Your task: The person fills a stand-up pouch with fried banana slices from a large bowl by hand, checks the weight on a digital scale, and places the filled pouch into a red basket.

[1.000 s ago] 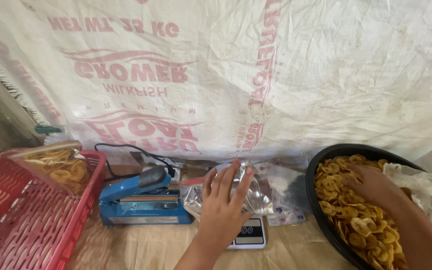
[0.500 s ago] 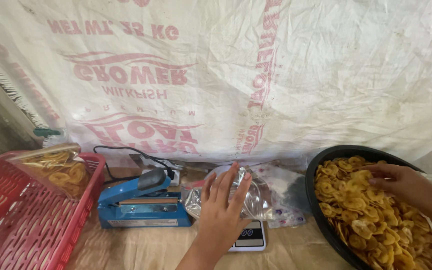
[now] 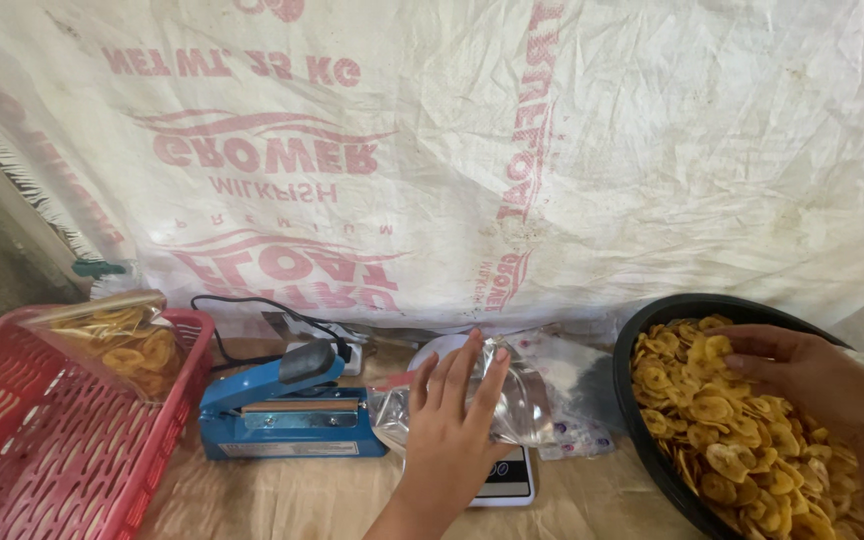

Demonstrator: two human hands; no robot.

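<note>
Resting flat, my left hand (image 3: 455,415) lies with fingers spread on a clear bag (image 3: 472,405) that sits on the scale (image 3: 505,480) on the bench (image 3: 282,500); it presses the bag rather than gripping it. My right hand (image 3: 802,375) is loosely cupped over the chips (image 3: 722,430) in the black bowl (image 3: 642,330), and I cannot tell if it has hold of any. A blue sealer (image 3: 287,410) stands just left of the bag, with a red basket (image 3: 62,440) beyond it holding a filled bag (image 3: 117,335).
</note>
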